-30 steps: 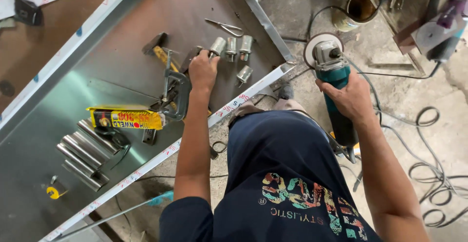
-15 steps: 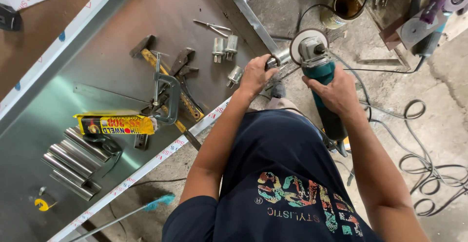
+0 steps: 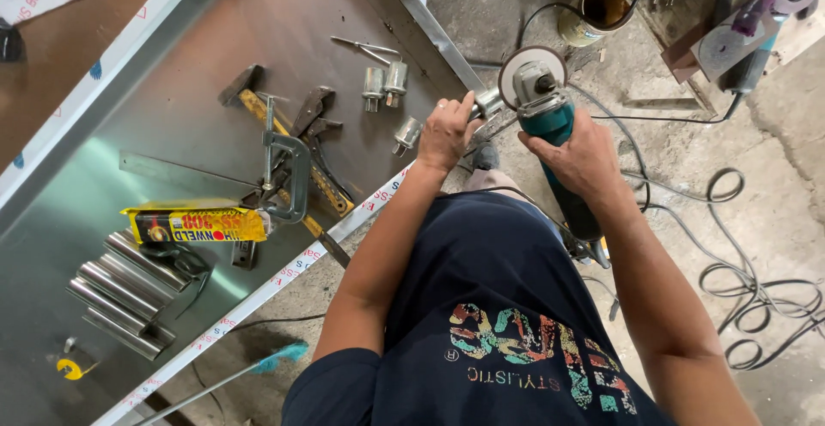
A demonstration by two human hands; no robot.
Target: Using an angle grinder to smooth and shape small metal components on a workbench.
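Note:
My left hand (image 3: 447, 130) grips a small shiny metal cylinder fitting (image 3: 488, 102) just past the edge of the steel table (image 3: 172, 74). My right hand (image 3: 584, 155) is closed around the teal body of an angle grinder (image 3: 541, 108). The grinder's round disc (image 3: 516, 69) sits right beside the fitting. Three more metal fittings (image 3: 384, 85) lie on the table near my left hand, one of them (image 3: 406, 134) closest to it.
On the table lie a C-clamp (image 3: 288, 173), pliers (image 3: 314, 121), a hammer (image 3: 245, 91), a yellow box (image 3: 193, 224) and several polished steel tubes (image 3: 120, 293). Power cables (image 3: 756, 280) coil on the concrete floor at right. A tin can (image 3: 601, 9) and a second grinder (image 3: 765, 14) are beyond.
My left hand has left the table's middle and moved right to the table edge, now holding a fitting. The grinder has come up next to it.

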